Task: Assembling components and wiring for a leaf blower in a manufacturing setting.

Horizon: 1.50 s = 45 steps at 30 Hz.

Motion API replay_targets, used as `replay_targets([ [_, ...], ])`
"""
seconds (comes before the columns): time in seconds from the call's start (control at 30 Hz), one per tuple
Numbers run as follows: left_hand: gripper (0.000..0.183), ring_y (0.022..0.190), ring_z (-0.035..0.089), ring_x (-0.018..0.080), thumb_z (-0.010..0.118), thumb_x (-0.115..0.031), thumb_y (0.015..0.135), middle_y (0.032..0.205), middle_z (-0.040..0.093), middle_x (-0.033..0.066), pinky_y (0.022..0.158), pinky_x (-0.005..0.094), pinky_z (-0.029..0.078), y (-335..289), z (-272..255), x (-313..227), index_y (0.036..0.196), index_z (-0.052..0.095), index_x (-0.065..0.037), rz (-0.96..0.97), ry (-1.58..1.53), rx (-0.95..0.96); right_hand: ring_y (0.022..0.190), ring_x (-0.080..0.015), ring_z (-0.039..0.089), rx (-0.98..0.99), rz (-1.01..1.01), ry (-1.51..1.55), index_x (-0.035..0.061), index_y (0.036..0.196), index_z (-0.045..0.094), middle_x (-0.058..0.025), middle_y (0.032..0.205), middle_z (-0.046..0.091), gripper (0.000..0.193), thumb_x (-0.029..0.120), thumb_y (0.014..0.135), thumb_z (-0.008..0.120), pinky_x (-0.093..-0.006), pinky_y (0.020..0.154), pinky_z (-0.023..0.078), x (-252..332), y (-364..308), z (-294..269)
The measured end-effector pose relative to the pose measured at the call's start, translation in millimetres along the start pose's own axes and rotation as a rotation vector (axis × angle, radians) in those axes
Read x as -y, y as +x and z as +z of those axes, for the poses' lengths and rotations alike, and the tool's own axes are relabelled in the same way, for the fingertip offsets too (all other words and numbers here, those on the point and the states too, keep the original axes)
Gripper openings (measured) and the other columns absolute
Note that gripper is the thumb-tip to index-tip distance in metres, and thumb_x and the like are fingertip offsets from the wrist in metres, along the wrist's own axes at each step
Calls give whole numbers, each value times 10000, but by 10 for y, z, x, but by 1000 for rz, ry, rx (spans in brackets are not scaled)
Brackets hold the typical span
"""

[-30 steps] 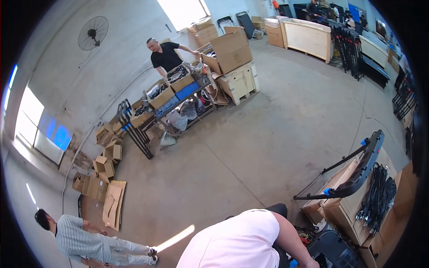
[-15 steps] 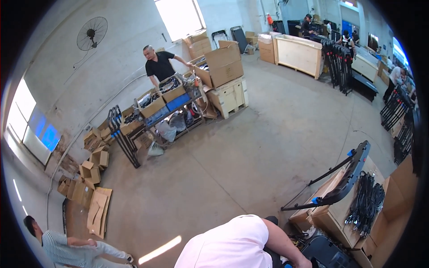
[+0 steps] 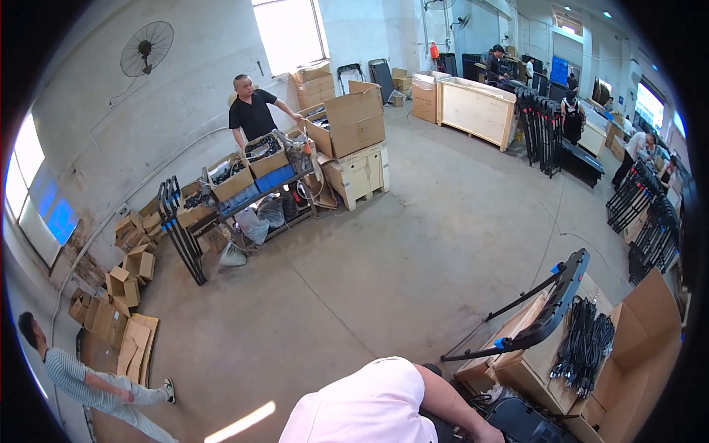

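A light pink sleeve (image 3: 358, 399) rises from the lower edge, and I take it and the bare arm for my own left side. The arm runs down to the right. My left hand (image 3: 484, 434) is cut by the lower edge, its fingers out of sight, so I cannot tell if it holds anything. Nearest to it lies a dark plastic housing (image 3: 521, 419), partly hidden by the edge. My right hand is not in the picture. Beyond the housing, a black tubular frame (image 3: 546, 332) with blue fittings leans by a wooden crate (image 3: 526, 373).
Bundled black cables (image 3: 583, 343) lie on the crate, beside an open carton (image 3: 639, 347). Across the floor a person in black stands behind a parts bench (image 3: 269, 184). Another person in stripes (image 3: 74, 384) is at the left, near empty cartons (image 3: 122, 288). Black frames (image 3: 543, 133) stand far right.
The view has turned a little to the right, so the room sits further left. The striped person has stepped forward. My left arm still reaches down to the right.
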<state>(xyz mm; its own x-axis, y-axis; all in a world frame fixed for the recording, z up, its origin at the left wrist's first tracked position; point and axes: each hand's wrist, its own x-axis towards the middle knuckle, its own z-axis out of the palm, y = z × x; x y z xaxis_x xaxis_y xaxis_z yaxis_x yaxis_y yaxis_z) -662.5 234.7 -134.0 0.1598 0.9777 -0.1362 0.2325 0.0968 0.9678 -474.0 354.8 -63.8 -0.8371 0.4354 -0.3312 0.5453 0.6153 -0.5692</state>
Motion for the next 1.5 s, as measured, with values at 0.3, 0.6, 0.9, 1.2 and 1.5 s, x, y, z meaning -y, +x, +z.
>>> replay_targets([
  [0.3, 380, 763, 617, 274, 519, -270, 1043, 828, 678, 139, 718, 436, 489, 271, 118, 359, 833, 714, -20, 94, 123, -48, 854, -258, 575, -23, -104, 90, 8, 1204, 664, -130, 1003, 672, 315, 275, 1071, 560, -393, 782, 491, -350, 102, 185],
  [0.6, 445, 755, 593, 283, 488, -312, 1101, 867, 697, 154, 728, 467, 479, 170, 93, 400, 939, 777, -15, -211, -187, -48, 806, -171, 602, -126, -16, 195, -11, 1221, 677, -96, 911, 702, 295, 228, 1049, 653, -357, 721, 510, -172, 88, 408],
  [0.9, 315, 752, 574, 194, 526, -309, 1088, 927, 661, 78, 663, 409, 471, 180, 217, 162, 1100, 729, -69, -398, -599, 28, 624, -74, 507, -190, 83, 220, 42, 1209, 704, -13, 771, 630, 229, 159, 1013, 691, -279, 542, 417, -520, 24, 652],
  [1.2, 326, 580, 671, 221, 507, -208, 1031, 758, 700, 88, 518, 391, 564, 351, 566, -27, 980, 758, -7, -407, -593, 33, 962, -340, 720, -300, 181, 108, -26, 1280, 692, -245, 1089, 756, 454, 339, 1013, 652, -411, 859, 546, 21, -430, 407],
  [1.5, 311, 913, 634, 150, 627, -118, 1003, 1138, 624, 76, 770, 277, 548, 9, -212, -70, 1294, 620, -7, -404, -669, 146, 838, -344, 713, -697, 258, 192, -12, 1238, 705, -209, 978, 732, 353, 148, 924, 722, -416, 801, 560, -133, -40, 285],
])
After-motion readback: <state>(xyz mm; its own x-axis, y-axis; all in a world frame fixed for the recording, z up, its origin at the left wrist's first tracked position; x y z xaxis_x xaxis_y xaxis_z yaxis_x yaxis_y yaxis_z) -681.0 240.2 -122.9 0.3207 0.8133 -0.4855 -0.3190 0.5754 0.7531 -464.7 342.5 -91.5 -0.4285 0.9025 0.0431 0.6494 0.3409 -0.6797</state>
